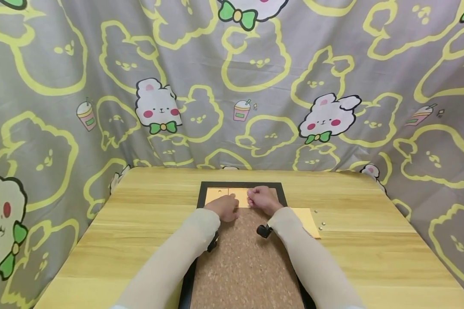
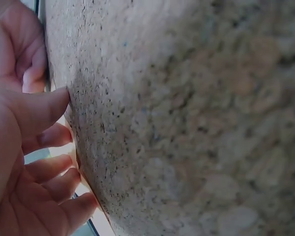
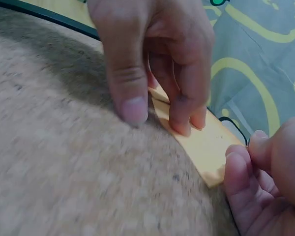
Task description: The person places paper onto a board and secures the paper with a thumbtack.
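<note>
A black-framed corkboard (image 1: 247,266) lies on the table, two yellow-orange paper notes side by side along its far edge. The left note (image 1: 213,195) carries a small thumbtack (image 1: 219,191). My left hand (image 1: 226,207) rests its fingertips on the right note (image 1: 242,196), its thumb apart over the cork. At that note's far right corner, my right hand (image 1: 264,200) pinches a tiny thumbtack between thumb and index finger, mostly hidden by the fingertips. In the right wrist view the note (image 3: 206,142) lies between both hands.
More yellow-orange paper (image 1: 308,221) lies right of the board, partly under my right forearm. Several loose thumbtacks (image 1: 323,223) are scattered beside it on the wooden table (image 1: 371,257). A patterned curtain (image 1: 201,141) hangs behind the table and at both sides.
</note>
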